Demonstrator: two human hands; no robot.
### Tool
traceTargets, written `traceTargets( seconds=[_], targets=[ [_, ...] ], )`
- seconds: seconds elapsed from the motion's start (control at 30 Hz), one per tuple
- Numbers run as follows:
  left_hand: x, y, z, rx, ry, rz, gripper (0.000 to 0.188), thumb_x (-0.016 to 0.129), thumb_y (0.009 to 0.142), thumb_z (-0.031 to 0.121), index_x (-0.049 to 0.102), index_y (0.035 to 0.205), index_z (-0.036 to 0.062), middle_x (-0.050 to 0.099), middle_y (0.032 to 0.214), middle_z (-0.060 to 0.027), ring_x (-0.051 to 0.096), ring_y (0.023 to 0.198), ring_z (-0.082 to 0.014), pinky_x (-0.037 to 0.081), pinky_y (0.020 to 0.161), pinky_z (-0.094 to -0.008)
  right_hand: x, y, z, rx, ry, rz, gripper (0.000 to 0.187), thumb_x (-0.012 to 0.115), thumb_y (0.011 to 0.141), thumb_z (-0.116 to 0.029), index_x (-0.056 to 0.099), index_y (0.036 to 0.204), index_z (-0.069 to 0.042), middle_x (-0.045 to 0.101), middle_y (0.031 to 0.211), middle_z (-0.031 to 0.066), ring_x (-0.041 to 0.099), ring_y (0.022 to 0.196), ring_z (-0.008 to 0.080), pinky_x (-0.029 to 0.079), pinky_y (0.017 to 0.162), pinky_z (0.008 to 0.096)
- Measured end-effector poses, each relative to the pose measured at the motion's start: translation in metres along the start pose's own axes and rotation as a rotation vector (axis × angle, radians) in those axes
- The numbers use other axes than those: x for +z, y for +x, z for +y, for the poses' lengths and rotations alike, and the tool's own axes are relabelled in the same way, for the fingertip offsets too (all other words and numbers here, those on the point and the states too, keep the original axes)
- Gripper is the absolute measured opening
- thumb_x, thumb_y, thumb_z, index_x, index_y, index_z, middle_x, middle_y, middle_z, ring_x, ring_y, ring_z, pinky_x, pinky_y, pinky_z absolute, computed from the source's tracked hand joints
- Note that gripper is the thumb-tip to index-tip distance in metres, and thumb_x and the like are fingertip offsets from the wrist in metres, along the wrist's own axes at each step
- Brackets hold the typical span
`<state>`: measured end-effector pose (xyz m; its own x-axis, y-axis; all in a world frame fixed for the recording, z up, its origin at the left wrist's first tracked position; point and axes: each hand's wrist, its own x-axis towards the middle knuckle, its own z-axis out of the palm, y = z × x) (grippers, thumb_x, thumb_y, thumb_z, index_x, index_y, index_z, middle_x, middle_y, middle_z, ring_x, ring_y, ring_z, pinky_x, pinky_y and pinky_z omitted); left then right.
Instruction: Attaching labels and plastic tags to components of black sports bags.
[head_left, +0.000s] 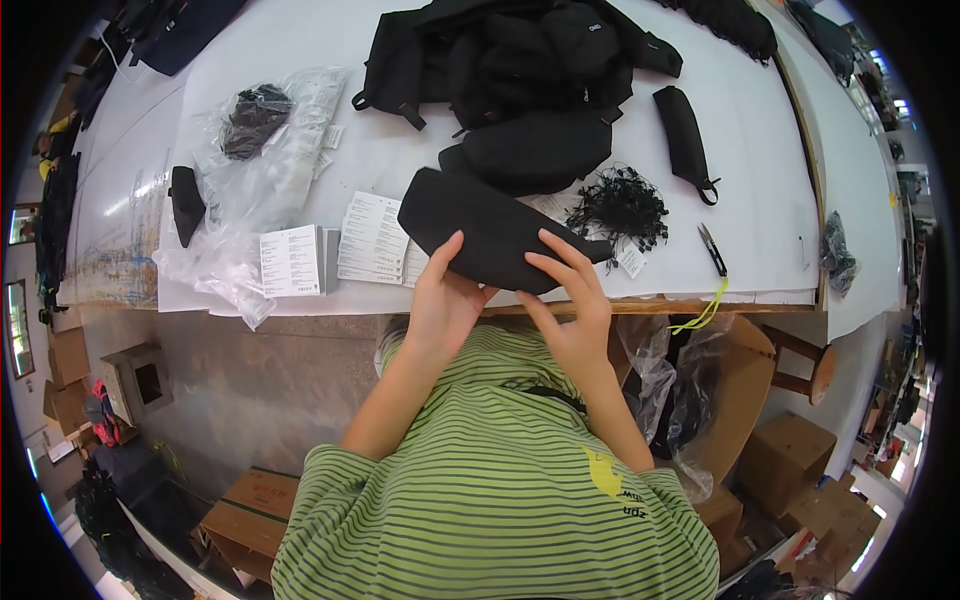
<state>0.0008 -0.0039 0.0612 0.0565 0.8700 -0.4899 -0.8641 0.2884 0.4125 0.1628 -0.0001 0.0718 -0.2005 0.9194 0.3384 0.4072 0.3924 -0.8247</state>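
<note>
Both my hands hold a black fabric pouch (475, 220) at the table's front edge. My left hand (447, 305) grips its lower left side with the thumb on top, the other fingers mostly hidden beneath. On its right part, the fingers of my right hand (575, 300) press from above, with the thumb at the near edge. Just left of the pouch lie fanned printed white cards (370, 235), beside a stack of cards (291, 262). A tangle of black cords (618, 208) is to the right, close to a white tag (631, 261).
Behind the pouch are another black pouch (545, 150) and piled black bags (530, 60). A narrow black pouch (682, 140) and small scissors (712, 250) with a yellow cord lie right. Clear plastic bags (235, 200) spread left. Cardboard boxes (785, 460) stand below.
</note>
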Motion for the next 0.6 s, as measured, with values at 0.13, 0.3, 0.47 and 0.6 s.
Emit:
traceTargets(
  seconds=[0.13,0.3,0.47,0.6],
  targets=[
    [-0.014,-0.002,0.003,0.356,0.425,0.096,0.054,0.063,0.089,0.021,0.039,0.134,0.005,0.043,0.134,-0.007,0.049,0.115,-0.0189,0.044,0.095,-0.0345,-0.009,-0.001,0.012,0.217,0.386,0.039,0.027,0.067,0.079,0.0,0.065,0.106,-0.003,0.062,0.119,0.0064,0.058,0.101,0.0119,0.046,0.076,0.0221],
    [-0.04,0.006,0.015,0.589,0.794,0.023,0.045,0.074,0.078,0.009,0.053,0.117,0.0052,0.049,0.119,-0.0057,0.05,0.096,-0.012,0.043,0.084,-0.0259,-0.02,-0.005,0.031,0.368,0.492,-0.001,0.025,0.067,0.081,-0.003,0.066,0.106,-0.004,0.064,0.111,0.0034,0.056,0.091,0.0074,0.041,0.065,0.0187],
    [-0.027,0.01,0.007,0.691,1.045,-0.002,0.015,0.073,0.077,0.001,0.065,0.089,0.0022,0.059,0.094,-0.0016,0.051,0.08,-0.008,0.042,0.071,-0.0209,-0.04,-0.008,0.04,0.548,0.506,-0.034,0.023,0.072,0.079,-0.006,0.069,0.101,-0.004,0.053,0.077,-0.0057,0.041,0.062,0.0016,0.032,0.057,0.0179],
    [-0.006,0.015,0.006,0.457,0.951,-0.028,0.017,0.07,0.081,0.004,0.065,0.098,0.0029,0.06,0.096,-0.001,0.051,0.081,-0.0063,0.044,0.067,-0.0218,-0.068,0.0,0.042,0.588,0.516,0.047,0.023,0.072,0.079,-0.004,0.068,0.102,-0.003,0.055,0.076,-0.0047,0.045,0.064,0.0016,0.034,0.058,0.017]
  ],
)
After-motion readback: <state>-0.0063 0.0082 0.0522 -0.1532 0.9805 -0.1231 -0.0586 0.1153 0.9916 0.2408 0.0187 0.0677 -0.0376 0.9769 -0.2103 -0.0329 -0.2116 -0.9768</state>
